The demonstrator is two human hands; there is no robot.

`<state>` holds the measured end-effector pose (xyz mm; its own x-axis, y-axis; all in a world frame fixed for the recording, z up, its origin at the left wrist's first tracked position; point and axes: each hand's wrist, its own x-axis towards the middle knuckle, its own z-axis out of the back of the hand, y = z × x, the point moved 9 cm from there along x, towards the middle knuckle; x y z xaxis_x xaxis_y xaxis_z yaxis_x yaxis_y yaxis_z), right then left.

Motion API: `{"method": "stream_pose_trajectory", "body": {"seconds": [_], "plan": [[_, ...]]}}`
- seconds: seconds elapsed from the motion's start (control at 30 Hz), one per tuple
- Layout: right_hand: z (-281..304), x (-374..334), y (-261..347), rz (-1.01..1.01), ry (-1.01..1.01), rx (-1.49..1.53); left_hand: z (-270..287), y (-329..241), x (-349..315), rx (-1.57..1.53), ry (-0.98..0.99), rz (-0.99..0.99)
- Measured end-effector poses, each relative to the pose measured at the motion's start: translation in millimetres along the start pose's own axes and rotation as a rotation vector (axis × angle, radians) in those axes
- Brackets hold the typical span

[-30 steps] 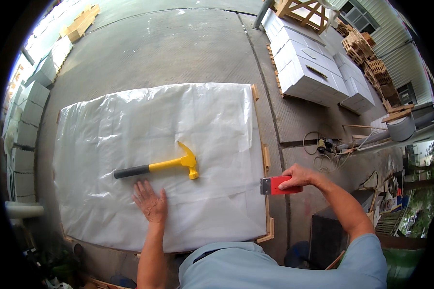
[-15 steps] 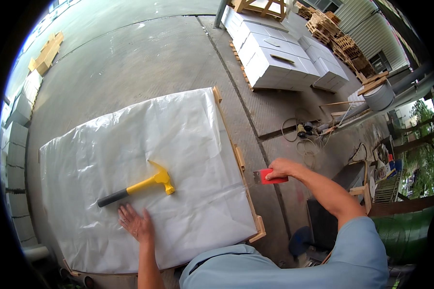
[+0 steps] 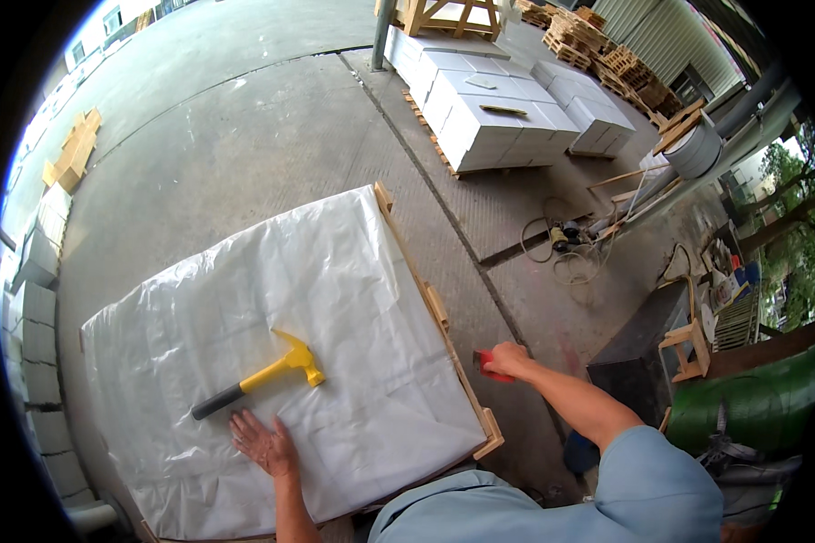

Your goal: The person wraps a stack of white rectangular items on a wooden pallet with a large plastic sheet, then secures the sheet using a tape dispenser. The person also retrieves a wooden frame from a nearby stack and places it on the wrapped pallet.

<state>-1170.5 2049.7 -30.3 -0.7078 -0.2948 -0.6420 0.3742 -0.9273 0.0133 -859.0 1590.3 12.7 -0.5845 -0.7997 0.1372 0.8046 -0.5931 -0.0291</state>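
Observation:
A claw hammer (image 3: 267,375) with a yellow head and shaft and a dark grey grip lies on white plastic sheeting (image 3: 353,271) that covers a wide load with wooden edging. My left hand (image 3: 264,443) rests on the sheeting with fingers spread, just below the hammer's grip and holding nothing. Out past the load's right edge, my right hand (image 3: 510,360) is closed around a small red thing (image 3: 493,366) with a dark end. The hand covers most of it, so its kind cannot be told.
Wooden edging (image 3: 435,305) sticks out along the load's right side. Stacked white boxes (image 3: 507,113) stand on pallets further off. A coiled hose (image 3: 575,262) lies on the concrete floor. At right are a small wooden stool (image 3: 688,348) and a green rounded object (image 3: 756,398).
My right hand has moved slightly lower and nearer the load's edge, still gripping the red thing. My left hand stays flat below the hammer. The whole view has shifted a little.

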Motion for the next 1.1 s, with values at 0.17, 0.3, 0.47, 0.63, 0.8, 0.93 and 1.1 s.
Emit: {"method": "stream_pose_trajectory", "body": {"seconds": [0.17, 0.3, 0.47, 0.63, 0.8, 0.93, 1.1], "plan": [[-30, -7, -58, -0.099, -0.075, 0.216, -7, -1, -3, 0.032, 0.030, -0.005], [-32, -45, -83, -0.086, -0.223, 0.482, -17, 7, -4, 0.030, 0.036, 0.010], [-46, -120, -112, -0.113, -0.354, 0.705, -26, 17, -5, -0.025, 0.017, 0.034], [-55, -212, -109, -0.024, -0.340, 0.980, 2, 30, -7, -0.351, -0.083, 0.105], [-74, -260, -63, 0.116, -0.078, 1.122, 38, -87, -119, -0.812, 0.215, -0.149], [-68, -289, -10, 0.267, 0.164, 1.063, 46, -190, -300, -1.430, 1.460, 0.076], [-90, -283, -8, 0.320, 0.358, 0.980, 79, -230, -366, -1.541, 1.690, 0.286]]}}
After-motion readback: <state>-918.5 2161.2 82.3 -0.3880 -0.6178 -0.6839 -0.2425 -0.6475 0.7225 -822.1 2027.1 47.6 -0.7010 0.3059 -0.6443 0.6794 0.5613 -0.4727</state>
